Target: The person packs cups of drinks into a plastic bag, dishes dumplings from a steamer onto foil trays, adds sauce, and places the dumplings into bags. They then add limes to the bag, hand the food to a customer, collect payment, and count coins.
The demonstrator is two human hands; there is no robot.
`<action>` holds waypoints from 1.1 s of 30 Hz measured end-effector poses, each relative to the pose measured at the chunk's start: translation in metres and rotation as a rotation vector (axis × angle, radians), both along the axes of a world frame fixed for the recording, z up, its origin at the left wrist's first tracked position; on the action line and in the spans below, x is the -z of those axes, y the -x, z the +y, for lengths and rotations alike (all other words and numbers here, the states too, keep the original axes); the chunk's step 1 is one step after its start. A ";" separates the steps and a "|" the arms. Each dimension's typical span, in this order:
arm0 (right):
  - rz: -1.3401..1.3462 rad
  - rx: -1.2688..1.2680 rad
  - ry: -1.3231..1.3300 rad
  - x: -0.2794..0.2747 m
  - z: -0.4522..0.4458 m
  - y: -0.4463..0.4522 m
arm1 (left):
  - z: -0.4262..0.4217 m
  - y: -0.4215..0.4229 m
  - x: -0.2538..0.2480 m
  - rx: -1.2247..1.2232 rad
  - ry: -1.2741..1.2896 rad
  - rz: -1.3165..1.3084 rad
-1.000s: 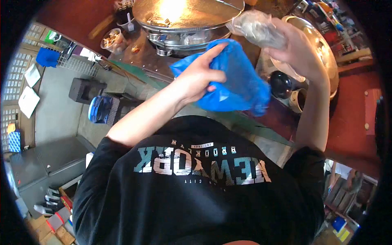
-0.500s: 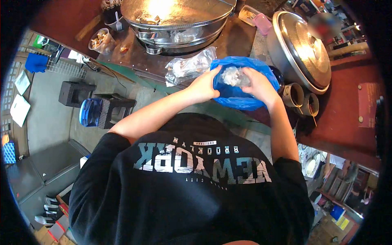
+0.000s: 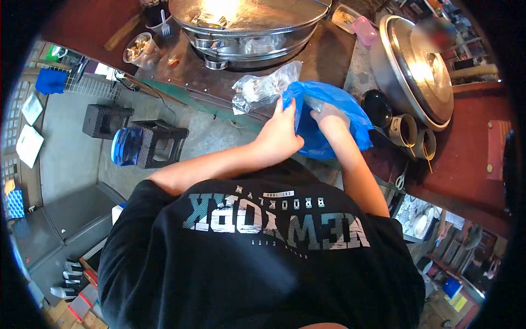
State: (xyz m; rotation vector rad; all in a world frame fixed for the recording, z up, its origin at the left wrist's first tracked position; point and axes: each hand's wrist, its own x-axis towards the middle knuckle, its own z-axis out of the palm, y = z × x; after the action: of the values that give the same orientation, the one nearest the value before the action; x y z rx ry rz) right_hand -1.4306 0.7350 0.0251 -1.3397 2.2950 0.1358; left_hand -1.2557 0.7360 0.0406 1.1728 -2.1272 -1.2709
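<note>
My left hand (image 3: 278,134) is pinched on the near-left rim of a blue plastic bag (image 3: 353,112), holding its mouth up. My right hand (image 3: 332,119) reaches down inside the bag, its fingers mostly hidden. Beside those fingers shows a bit of a clear plastic bag (image 3: 313,104) that they hold; its contents are out of sight now. Another crumpled clear plastic bag (image 3: 257,90) lies on the counter just beyond my left hand.
A large round steel pan with a lid (image 3: 252,22) stands at the back. To the right are a big lidded pot (image 3: 392,71), a black bowl (image 3: 376,108) and two cups (image 3: 402,131) with sticks. A plastic tub of food (image 3: 141,50) sits at left.
My right hand has gone lower into the blue bag with the clear bag, whose pale contents were visible before. My left hand has gathered the rim upward, and the bag's mouth has narrowed.
</note>
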 end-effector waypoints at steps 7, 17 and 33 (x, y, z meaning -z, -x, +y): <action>0.054 -0.104 0.033 0.021 -0.002 0.021 | -0.025 -0.025 -0.032 0.020 0.156 0.278; 0.012 -0.189 0.193 0.051 0.023 0.029 | -0.057 0.007 0.119 0.374 0.127 0.118; 0.098 0.016 -0.096 0.023 0.002 0.025 | -0.048 0.007 0.089 -0.014 -0.002 0.079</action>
State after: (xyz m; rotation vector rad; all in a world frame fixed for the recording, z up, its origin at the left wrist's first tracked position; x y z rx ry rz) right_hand -1.4556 0.7373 0.0020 -1.2923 2.3470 0.3086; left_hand -1.2630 0.6876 -0.0489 1.1177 -2.0580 -1.2914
